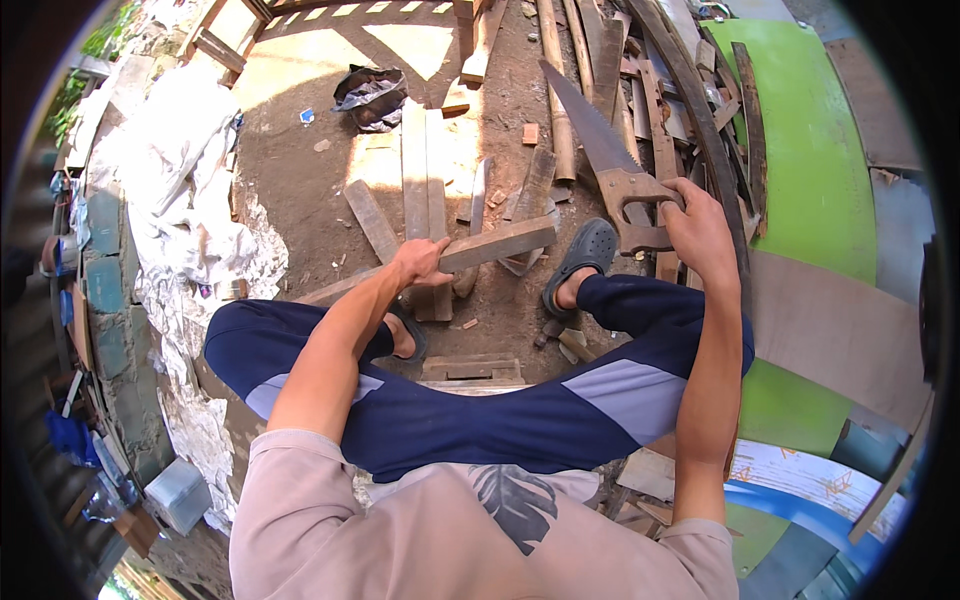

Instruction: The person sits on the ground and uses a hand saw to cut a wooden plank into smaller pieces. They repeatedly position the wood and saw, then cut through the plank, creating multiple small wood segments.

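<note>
Closest up, it's a dusty-pink cotton T-shirt with a dark leaf print (420, 540), and out past it, the action: a long, grey-brown squared length of wood (505, 242), slanting out under the left hand (420, 262)! That hand is clasped over the wood, thumb and fingers closed on it. And the right hand (700, 228)? Wrapped round the handle of a brown-handled, grey-bladed handsaw (602, 145), its tip pointing away, blade clear of the wood! Looks like steadying and lining up, no cutting at this instant; a stroke would call for the blade coming across leftward to the wood, left hand firm. Beyond the left hand, pale, flat wooden planks (415, 165); just left of the right hand, a dark-grey rubber clog (590, 250); farther right of it, a bright-green, smooth panel (805, 120).
</note>
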`<action>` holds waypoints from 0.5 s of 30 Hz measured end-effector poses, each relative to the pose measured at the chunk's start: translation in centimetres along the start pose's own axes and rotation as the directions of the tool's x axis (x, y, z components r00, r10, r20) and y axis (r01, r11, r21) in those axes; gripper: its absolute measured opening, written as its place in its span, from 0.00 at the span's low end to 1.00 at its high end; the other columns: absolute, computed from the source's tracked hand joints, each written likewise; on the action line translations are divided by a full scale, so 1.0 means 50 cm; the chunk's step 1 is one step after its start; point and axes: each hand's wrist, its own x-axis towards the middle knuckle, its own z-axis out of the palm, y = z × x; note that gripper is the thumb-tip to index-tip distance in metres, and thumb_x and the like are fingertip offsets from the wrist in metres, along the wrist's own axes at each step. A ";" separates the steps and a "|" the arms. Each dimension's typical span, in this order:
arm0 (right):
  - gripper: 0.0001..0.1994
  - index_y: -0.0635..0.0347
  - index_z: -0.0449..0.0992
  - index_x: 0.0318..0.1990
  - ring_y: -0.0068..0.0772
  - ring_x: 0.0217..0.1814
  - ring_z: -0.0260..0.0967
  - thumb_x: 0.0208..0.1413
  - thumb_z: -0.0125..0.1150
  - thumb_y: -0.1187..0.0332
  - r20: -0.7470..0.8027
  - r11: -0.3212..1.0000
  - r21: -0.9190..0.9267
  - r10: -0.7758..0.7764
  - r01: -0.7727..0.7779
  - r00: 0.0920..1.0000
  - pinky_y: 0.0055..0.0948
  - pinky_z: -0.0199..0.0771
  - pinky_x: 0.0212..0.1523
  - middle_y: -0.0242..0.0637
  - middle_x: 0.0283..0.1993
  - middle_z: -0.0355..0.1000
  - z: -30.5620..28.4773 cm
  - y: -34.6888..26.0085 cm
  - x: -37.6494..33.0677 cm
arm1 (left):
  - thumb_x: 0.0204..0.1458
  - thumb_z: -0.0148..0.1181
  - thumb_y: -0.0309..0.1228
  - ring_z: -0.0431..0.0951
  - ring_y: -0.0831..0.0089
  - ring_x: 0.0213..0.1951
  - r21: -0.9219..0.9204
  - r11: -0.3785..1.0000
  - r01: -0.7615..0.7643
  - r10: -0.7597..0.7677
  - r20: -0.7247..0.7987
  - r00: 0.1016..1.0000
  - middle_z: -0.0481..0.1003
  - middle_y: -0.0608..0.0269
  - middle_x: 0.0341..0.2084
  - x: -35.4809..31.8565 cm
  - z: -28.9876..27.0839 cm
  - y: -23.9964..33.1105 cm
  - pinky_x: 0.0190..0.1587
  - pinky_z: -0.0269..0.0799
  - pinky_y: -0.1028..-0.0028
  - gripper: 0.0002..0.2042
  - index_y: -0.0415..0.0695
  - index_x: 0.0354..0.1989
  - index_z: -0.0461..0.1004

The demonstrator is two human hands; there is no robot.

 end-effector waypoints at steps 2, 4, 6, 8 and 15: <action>0.17 0.67 0.78 0.55 0.43 0.36 0.77 0.60 0.57 0.70 -0.014 0.999 -0.042 -0.013 0.012 1.000 0.39 0.75 0.43 0.51 0.36 0.78 0.001 0.009 -0.008 | 0.46 0.69 0.56 0.84 0.41 0.39 -0.002 1.000 -0.014 0.014 0.026 1.000 0.82 0.37 0.34 -0.001 0.016 0.016 0.43 0.81 0.50 0.41 0.37 0.62 0.68; 0.17 0.68 0.78 0.55 0.49 0.41 0.79 0.60 0.57 0.70 -0.014 0.998 -0.067 0.014 -0.015 1.000 0.40 0.75 0.47 0.54 0.39 0.79 -0.002 0.013 -0.011 | 0.46 0.69 0.56 0.84 0.41 0.39 0.004 0.999 -0.048 0.048 0.067 0.997 0.82 0.37 0.34 0.008 0.012 0.021 0.43 0.81 0.50 0.41 0.37 0.62 0.68; 0.17 0.68 0.78 0.55 0.53 0.46 0.79 0.60 0.57 0.70 0.036 0.994 -0.066 0.095 -0.092 0.995 0.40 0.75 0.51 0.55 0.42 0.80 -0.015 -0.006 -0.009 | 0.46 0.69 0.57 0.84 0.40 0.38 0.011 0.997 -0.070 0.069 0.089 0.994 0.82 0.38 0.33 0.011 0.001 0.025 0.41 0.81 0.49 0.41 0.37 0.61 0.69; 0.18 0.68 0.77 0.55 0.55 0.49 0.79 0.60 0.57 0.70 0.046 0.993 -0.062 0.101 -0.098 0.994 0.40 0.75 0.53 0.57 0.45 0.80 -0.015 -0.020 -0.003 | 0.45 0.70 0.57 0.84 0.40 0.37 0.040 0.996 -0.074 0.070 0.085 0.994 0.82 0.38 0.32 0.019 -0.006 0.017 0.41 0.81 0.49 0.41 0.37 0.60 0.69; 0.17 0.69 0.78 0.53 0.61 0.55 0.76 0.59 0.57 0.71 0.088 0.998 -0.017 0.064 -0.063 0.994 0.45 0.72 0.59 0.60 0.50 0.78 -0.005 -0.050 0.004 | 0.47 0.73 0.55 0.84 0.42 0.42 0.093 0.995 -0.028 0.024 0.049 0.999 0.81 0.40 0.38 0.054 0.011 -0.032 0.43 0.81 0.51 0.41 0.39 0.62 0.64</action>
